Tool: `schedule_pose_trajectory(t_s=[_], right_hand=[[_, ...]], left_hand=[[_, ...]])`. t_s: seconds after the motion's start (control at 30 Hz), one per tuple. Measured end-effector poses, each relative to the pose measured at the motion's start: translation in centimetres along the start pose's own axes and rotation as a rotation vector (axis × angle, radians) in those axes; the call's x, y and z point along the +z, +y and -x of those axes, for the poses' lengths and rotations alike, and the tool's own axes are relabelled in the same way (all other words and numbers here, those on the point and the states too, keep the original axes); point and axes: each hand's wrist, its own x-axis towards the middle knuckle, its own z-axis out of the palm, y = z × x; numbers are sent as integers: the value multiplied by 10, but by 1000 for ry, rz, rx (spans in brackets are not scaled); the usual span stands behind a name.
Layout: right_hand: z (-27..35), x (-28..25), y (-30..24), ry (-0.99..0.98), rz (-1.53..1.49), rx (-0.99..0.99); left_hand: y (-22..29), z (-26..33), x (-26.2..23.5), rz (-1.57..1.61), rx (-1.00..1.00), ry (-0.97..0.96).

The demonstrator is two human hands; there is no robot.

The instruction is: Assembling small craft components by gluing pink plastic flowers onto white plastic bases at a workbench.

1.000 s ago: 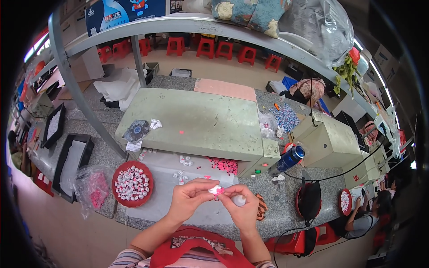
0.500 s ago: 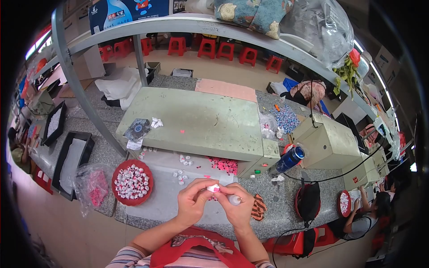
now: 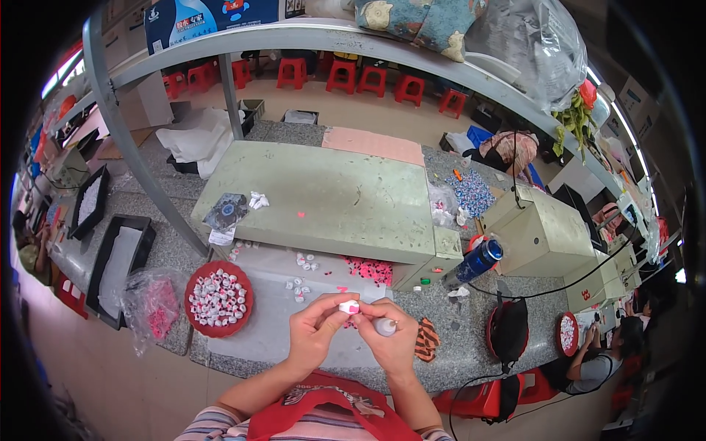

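Observation:
Between the fingertips of my left hand (image 3: 312, 332) is a small white rounded piece (image 3: 348, 306) with a bright pink patch on its side. My right hand (image 3: 393, 351) keeps a small whitish squeeze bottle (image 3: 384, 327) in its grip, while its thumb and forefinger reach to the white piece. Both hands are above a white sheet (image 3: 254, 345) on the speckled stone table. Beyond them lie several similar white pieces (image 3: 298, 289) and a pile of tiny pink pieces (image 3: 373, 270). To the left, a red bowl (image 3: 213, 333) is filled with white-and-pink pieces.
A long grey-green metal box (image 3: 316, 198) stands ahead, under an overhead shelf (image 3: 309, 42). A blue bottle (image 3: 474, 264) and a striped cloth (image 3: 426, 340) are on the right. Left are a plastic bag of pink pieces (image 3: 158, 316) and a black tray (image 3: 140, 253). Another person (image 3: 596, 364) sits far right.
The white piece has turned slightly in my fingertips, so its pink patch faces a little differently. Both hands stay in nearly the same place.

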Motion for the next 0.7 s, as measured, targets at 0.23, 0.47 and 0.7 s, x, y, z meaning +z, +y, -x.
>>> schedule_pose_trajectory(t_s=[0.23, 0.47, 0.7], right_hand=[[-2, 2, -7, -38, 9, -9], [-2, 1, -5, -38, 1, -13], [-4, 3, -2, -37, 6, -3]], left_hand=[[-1, 0, -7, 240, -65, -25], [-1, -1, -2, 92, 23, 20], [-1, -3, -2, 93, 16, 35]])
